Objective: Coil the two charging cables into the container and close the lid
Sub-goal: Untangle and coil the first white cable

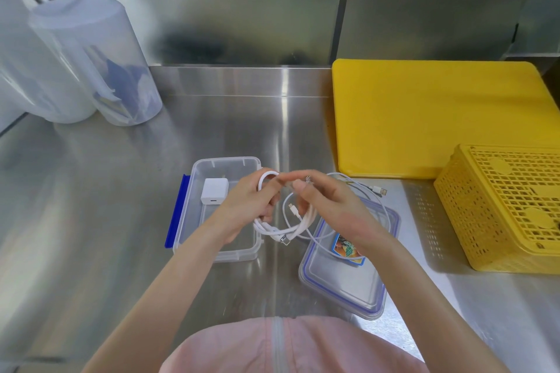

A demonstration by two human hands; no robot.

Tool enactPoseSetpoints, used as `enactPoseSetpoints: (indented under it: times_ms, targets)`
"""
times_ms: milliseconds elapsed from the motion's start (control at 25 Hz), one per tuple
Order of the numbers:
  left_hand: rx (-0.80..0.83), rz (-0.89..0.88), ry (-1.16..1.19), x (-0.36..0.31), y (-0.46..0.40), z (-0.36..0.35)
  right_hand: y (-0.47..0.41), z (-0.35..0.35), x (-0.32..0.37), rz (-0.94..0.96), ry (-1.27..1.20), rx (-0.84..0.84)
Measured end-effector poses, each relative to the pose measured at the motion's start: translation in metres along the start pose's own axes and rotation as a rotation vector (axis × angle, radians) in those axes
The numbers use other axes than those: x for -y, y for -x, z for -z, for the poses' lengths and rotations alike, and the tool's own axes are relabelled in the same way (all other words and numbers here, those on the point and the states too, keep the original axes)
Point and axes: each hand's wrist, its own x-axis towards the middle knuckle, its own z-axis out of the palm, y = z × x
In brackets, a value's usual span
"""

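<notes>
The left hand is curled around a bundle of thick white charging cable, its fingers closed on the loops, which hang below the palm with a metal-tipped connector at the bottom. The right hand pinches the same cable near its top between thumb and fingertips, the other fingers loosely bent. Both hands hover between the container and its lid.

A second, thinner white cable lies loose behind the right hand, looping over the lid, its USB plug resting on the steel counter.

The container is a clear rectangular plastic tub with a blue clip on its left edge; a glossy white charger block sits inside. The lid lies flat, clear with a blue seal line and a colourful label. A yellow cutting board and a yellow perforated basket sit to the right.
</notes>
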Motion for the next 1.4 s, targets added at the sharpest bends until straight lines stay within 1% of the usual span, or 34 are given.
enactPoseSetpoints:
  times_ms: [40, 120, 200, 320, 480, 560, 640, 800, 1000, 1160, 1280, 1400]
  targets:
    - [0.004, 0.004, 0.003, 0.000, 0.000, 0.001, -0.001, -0.001, 0.000, 0.005, 0.021, -0.048]
    - [0.029, 0.011, 0.037, 0.000, 0.001, 0.005, -0.003, 0.000, -0.004, 0.008, 0.099, -0.205]
    - [0.063, 0.007, 0.078, 0.000, 0.002, 0.009, -0.005, 0.003, -0.005, -0.031, 0.085, -0.339]
    - [0.082, -0.017, 0.012, -0.001, 0.002, 0.014, -0.005, 0.010, -0.005, -0.095, -0.067, -0.409]
    - [0.078, -0.038, -0.075, 0.003, 0.000, 0.017, -0.005, 0.015, -0.007, -0.109, -0.129, -0.468]
    - [0.057, -0.038, -0.075, 0.006, -0.001, 0.015, -0.005, 0.016, -0.009, -0.127, -0.165, -0.430]
    - [0.006, -0.042, 0.003, 0.009, -0.001, 0.016, -0.004, 0.017, -0.011, -0.161, -0.175, -0.335]
    - [-0.048, -0.012, 0.361, 0.011, 0.000, 0.024, -0.002, 0.013, -0.020, -0.246, -0.118, -0.156]
    - [-0.051, -0.056, 0.382, 0.009, 0.002, 0.019, -0.005, -0.002, -0.022, -0.248, -0.088, -0.056]
    - [-0.002, -0.053, 0.490, 0.010, 0.001, 0.020, -0.007, -0.007, -0.026, -0.269, -0.078, -0.031]
    - [0.015, -0.014, 0.593, 0.012, 0.000, 0.023, -0.009, -0.012, -0.027, -0.297, -0.103, -0.038]
    - [-0.085, 0.050, 0.535, 0.016, -0.001, 0.024, -0.012, -0.016, -0.027, -0.286, -0.058, -0.050]
